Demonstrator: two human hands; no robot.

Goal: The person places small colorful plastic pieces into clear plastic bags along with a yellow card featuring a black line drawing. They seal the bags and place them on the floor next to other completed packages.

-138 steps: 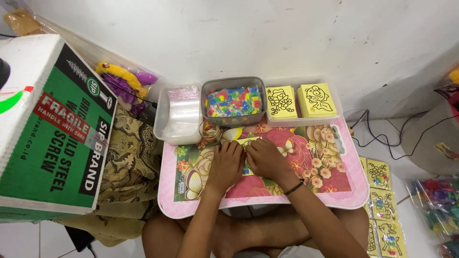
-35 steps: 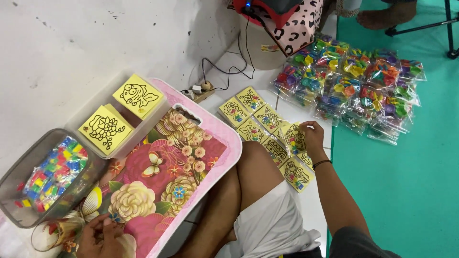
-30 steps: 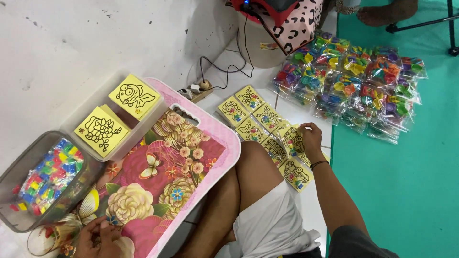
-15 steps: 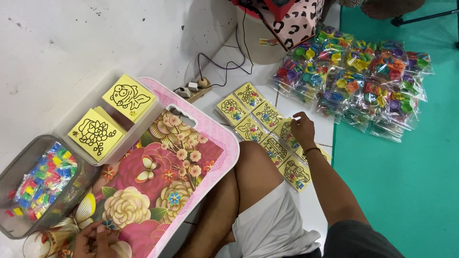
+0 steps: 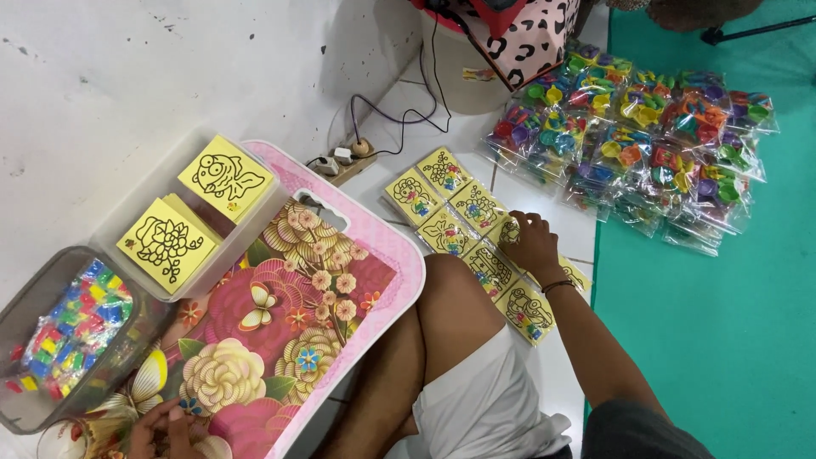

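My right hand [image 5: 531, 245] rests palm down on the floor, its fingers closed over one yellow picture card among several bagged yellow cards [image 5: 463, 223] laid in rows to my right. My left hand [image 5: 161, 427] sits at the near corner of the pink floral lap tray [image 5: 280, 323], fingers pinched together on a small item I cannot make out. Two stacks of yellow cards with black line drawings [image 5: 194, 212] lie in a clear box at the tray's far edge.
A grey bin of small colourful packets [image 5: 64, 331] stands left of the tray. Many clear bags of bright plastic pieces [image 5: 646, 136] cover the floor near the green mat [image 5: 722, 323]. A power strip with cables [image 5: 344, 161] lies by the white wall.
The view swung from the tray to the floor at my right. My right hand left the tray, reached to the floor cards and slid a little along the row.
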